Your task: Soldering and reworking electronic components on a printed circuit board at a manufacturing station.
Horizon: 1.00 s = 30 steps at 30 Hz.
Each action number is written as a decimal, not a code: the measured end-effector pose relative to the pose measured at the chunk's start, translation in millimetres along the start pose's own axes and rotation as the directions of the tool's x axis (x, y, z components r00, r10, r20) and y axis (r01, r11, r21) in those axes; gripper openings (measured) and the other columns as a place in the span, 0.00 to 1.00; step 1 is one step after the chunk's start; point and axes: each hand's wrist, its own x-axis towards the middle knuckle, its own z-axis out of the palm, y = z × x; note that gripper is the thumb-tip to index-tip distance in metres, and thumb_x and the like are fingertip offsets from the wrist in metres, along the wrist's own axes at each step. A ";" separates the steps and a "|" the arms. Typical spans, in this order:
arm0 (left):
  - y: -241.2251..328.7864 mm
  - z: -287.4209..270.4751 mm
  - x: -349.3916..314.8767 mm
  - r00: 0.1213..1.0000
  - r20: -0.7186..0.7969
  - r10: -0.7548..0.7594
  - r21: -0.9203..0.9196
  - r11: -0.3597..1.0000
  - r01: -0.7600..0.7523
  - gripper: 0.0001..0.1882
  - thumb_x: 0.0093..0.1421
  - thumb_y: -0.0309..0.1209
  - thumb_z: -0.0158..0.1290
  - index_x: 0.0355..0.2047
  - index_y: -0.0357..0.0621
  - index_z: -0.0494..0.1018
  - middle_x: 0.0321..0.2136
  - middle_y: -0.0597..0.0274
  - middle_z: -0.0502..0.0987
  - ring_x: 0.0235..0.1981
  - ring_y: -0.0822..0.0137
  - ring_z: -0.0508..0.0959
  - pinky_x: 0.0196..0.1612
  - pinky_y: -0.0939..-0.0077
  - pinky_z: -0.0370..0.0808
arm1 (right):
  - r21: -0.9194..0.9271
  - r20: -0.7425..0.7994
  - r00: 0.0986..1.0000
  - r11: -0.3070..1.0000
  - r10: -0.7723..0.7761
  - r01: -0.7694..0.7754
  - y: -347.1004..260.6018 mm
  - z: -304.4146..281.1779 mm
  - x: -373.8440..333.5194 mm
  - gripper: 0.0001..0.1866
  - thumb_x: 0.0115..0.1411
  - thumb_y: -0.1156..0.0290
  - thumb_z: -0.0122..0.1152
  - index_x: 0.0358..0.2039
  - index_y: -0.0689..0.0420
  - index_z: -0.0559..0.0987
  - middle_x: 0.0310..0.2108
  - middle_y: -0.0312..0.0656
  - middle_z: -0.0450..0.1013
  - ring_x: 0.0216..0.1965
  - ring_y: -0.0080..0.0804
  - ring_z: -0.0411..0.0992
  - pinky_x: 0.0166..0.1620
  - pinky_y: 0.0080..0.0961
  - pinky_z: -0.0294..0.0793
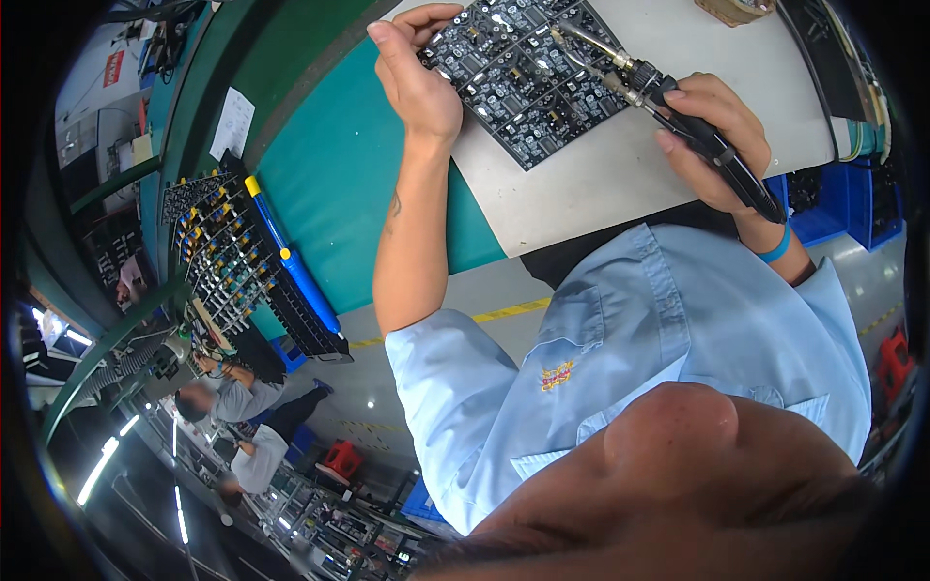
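A black panel of circuit boards (528,73), crowded with small parts, lies tilted over the light grey mat (572,194). My left hand (421,82) grips the panel at its left edge, thumb raised and fingers partly hidden behind the board. In my right hand (722,140) are black soldering tweezers (712,145), fingers wrapped round the handle. Their two metal tips reach over the upper right part of the panel. Whether the tips touch a part there, I cannot tell.
Left on the green bench (329,194) lies a blue and yellow solder sucker (295,261), beside a black rack (228,252) holding several boards. Blue bins (823,208) stand at the right. Co-workers (242,407) are at the lower left.
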 end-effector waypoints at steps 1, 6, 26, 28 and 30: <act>-2.4 0.8 0.8 1.000 -0.015 -0.015 -0.075 0.997 0.014 0.29 0.72 0.50 0.35 0.38 0.36 0.75 0.29 0.60 0.77 0.29 0.74 0.72 0.36 0.84 0.67 | -0.005 -0.001 1.000 1.000 -0.007 0.007 0.1 -0.5 0.0 0.22 0.47 0.85 0.65 0.45 0.66 0.78 0.37 0.47 0.75 0.30 0.31 0.71 0.34 0.20 0.71; -7.9 -0.9 10.7 0.995 -0.102 -0.016 -0.085 0.996 0.008 0.32 0.72 0.53 0.32 0.36 0.36 0.75 0.29 0.60 0.76 0.29 0.73 0.72 0.38 0.82 0.67 | -0.066 -0.044 0.998 0.997 -0.054 0.051 -0.5 -1.2 -0.9 0.22 0.47 0.84 0.66 0.46 0.66 0.78 0.37 0.47 0.76 0.30 0.31 0.72 0.34 0.20 0.71; -22.7 -11.9 21.2 0.978 -0.206 0.031 0.035 0.999 -0.025 0.35 0.72 0.55 0.29 0.35 0.37 0.76 0.31 0.59 0.76 0.31 0.72 0.71 0.43 0.81 0.67 | 0.039 0.082 0.996 0.999 0.014 -0.018 -3.5 -1.3 -3.3 0.21 0.48 0.83 0.66 0.45 0.66 0.79 0.37 0.47 0.77 0.31 0.32 0.72 0.35 0.20 0.72; -23.9 -12.4 21.5 0.979 -0.200 0.024 0.035 0.999 -0.018 0.35 0.72 0.55 0.29 0.35 0.37 0.76 0.31 0.59 0.76 0.31 0.72 0.71 0.43 0.81 0.67 | 0.033 0.089 0.996 0.999 -0.005 0.002 -2.9 -0.8 -1.9 0.21 0.48 0.83 0.66 0.45 0.66 0.79 0.37 0.47 0.77 0.31 0.32 0.72 0.35 0.20 0.72; -24.1 -13.5 21.6 0.981 -0.193 0.020 0.031 0.999 -0.014 0.35 0.72 0.55 0.28 0.35 0.36 0.75 0.31 0.59 0.76 0.31 0.72 0.71 0.43 0.81 0.67 | 0.043 0.094 0.995 0.998 -0.039 0.035 -1.7 0.3 -0.5 0.21 0.48 0.83 0.66 0.45 0.66 0.79 0.36 0.47 0.77 0.31 0.32 0.72 0.35 0.21 0.72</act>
